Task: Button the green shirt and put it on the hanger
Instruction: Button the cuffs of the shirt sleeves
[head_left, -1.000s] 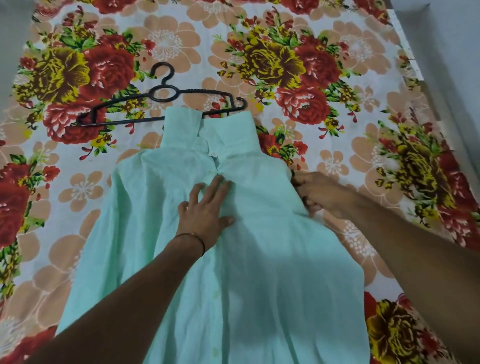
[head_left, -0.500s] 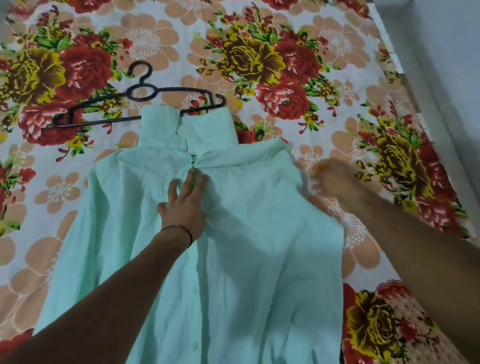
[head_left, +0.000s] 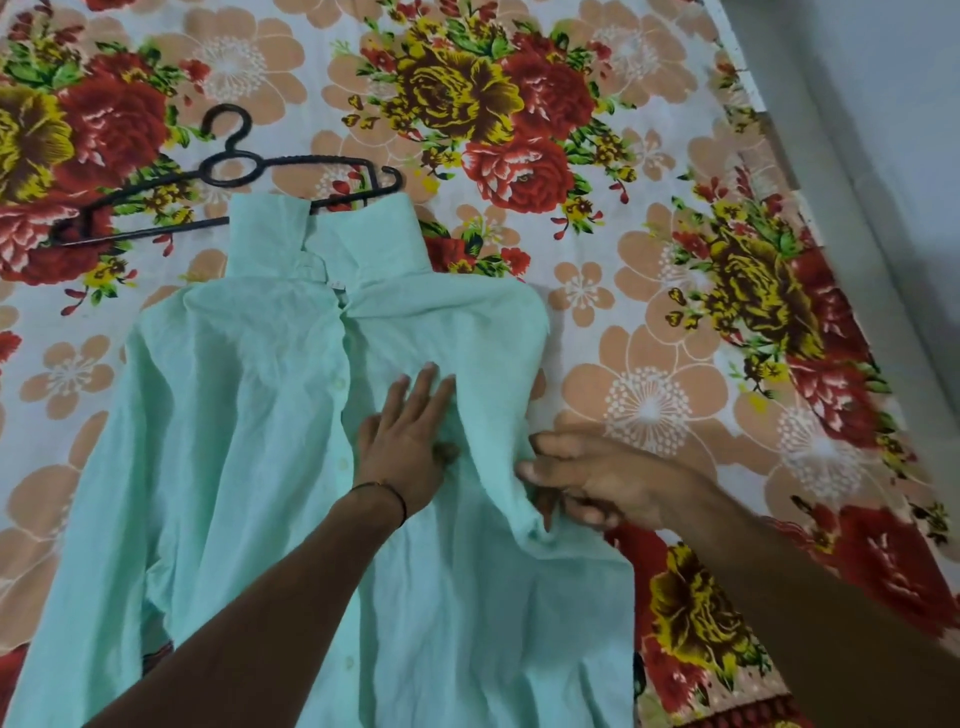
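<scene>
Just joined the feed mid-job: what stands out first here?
A pale green shirt lies spread on a loud floral bedsheet. The left hand presses flat on its chest while the right hand pinches its right edge. A black hanger lies beyond the collar.

Soft, even indoor light with faint shadows, slight motion blur on the right hand (head_left: 602, 480), wide-angle bending toward frame edges.

A bed covered by a floral sheet (head_left: 649, 322) carries the mint-green shirt (head_left: 249, 441), spread flat from centre toward 7 o'clock, and a black hanger (head_left: 228, 171) at 11 o'clock, partly under the collar.
</scene>
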